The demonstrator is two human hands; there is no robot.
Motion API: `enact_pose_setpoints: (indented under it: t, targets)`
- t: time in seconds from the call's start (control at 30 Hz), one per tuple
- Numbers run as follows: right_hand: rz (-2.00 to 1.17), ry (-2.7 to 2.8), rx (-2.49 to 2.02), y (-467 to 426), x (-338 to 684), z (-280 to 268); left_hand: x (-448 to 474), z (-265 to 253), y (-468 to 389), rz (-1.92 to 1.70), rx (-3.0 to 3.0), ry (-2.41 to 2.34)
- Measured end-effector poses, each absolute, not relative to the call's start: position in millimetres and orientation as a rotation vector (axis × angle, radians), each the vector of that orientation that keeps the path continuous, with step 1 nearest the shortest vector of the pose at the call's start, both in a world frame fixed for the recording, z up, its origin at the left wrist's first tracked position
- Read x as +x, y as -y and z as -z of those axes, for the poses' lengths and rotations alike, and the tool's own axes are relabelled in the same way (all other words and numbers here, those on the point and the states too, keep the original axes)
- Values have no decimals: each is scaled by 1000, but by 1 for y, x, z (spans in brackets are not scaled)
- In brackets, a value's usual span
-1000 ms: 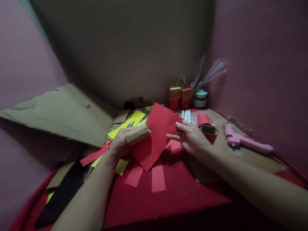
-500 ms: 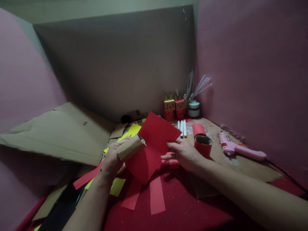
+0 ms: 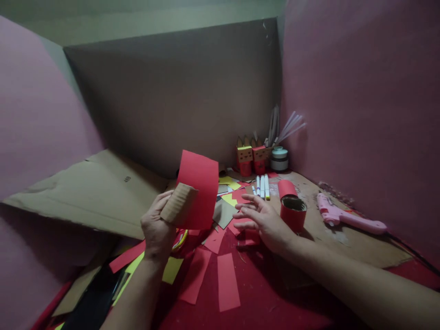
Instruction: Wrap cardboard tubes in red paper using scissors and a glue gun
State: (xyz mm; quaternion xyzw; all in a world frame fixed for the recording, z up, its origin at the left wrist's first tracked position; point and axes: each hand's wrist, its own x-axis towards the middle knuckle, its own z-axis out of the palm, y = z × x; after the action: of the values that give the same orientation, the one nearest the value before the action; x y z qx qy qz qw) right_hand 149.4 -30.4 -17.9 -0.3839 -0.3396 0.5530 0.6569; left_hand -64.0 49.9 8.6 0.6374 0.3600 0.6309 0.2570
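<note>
My left hand [image 3: 158, 228] is closed around a brown corrugated cardboard tube [image 3: 178, 205], tilted up to the right, along with a sheet of red paper [image 3: 200, 188]. The sheet stands behind the tube and curves a little at its right edge. My right hand [image 3: 263, 220] hovers over the paper scraps, fingers spread, holding nothing. Just right of it are a red-covered tube [image 3: 292, 220] standing on end and a curled red piece [image 3: 287, 188]. Red paper strips [image 3: 228, 282] lie below the hands. A yellow-handled item [image 3: 180, 240] is partly hidden beside my left wrist.
A pink glue gun [image 3: 347, 215] lies on a cardboard sheet [image 3: 347, 247] at right. Several markers [image 3: 262, 187], two box-headed cardboard figures [image 3: 245, 156] and a jar [image 3: 279, 159] near glue sticks [image 3: 290, 127] stand farther back. Large cardboard [image 3: 103, 192] leans at left.
The red sheet has swung left and turned upright with my left hand. My right hand has let go of its edge and opened. Scraps behind the sheet now show.
</note>
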Motion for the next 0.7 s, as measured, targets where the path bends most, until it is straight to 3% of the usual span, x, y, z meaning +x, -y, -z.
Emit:
enact_pose_setpoints:
  t: [0.17,0.37,0.57,0.7]
  targets:
    - [-1446,792,-613,32,147,12,-55,-9,-30,-1726,2610,-690]
    - [-1443,832,-434,32,154,3,-43,-4,-18,-1412,3290,-301]
    - [-1320,744,-826,24,146,11,-30,1,1,-1119,3179,-137]
    - [-1161,692,-797,12,149,17,-40,-9,-9,-1191,2501,-287]
